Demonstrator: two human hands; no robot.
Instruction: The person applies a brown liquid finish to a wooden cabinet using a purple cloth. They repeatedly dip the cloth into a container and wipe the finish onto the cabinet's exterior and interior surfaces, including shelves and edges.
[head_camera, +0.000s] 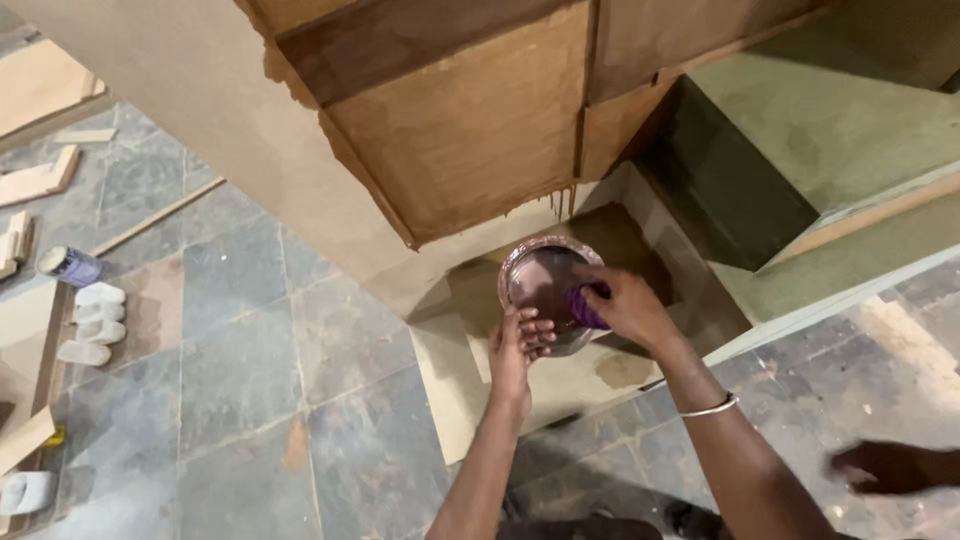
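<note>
A round tin (535, 268) of dark brown stain sits on a flat board at the foot of a wooden cabinet. My left hand (515, 350) grips the tin's near side, fingers on its rim. My right hand (628, 305) holds a purple cloth pad (585, 305) at the tin's right rim, dipped into the liquid. A silver bangle (708, 408) circles my right wrist.
The wooden cabinet (470, 120) above is partly stained brown, with drips along its lower edge. A small can (68, 266) and white sandals (92, 322) lie on the slate floor at left. Wood offcuts (38, 180) lie further left. A foot (885, 465) shows at bottom right.
</note>
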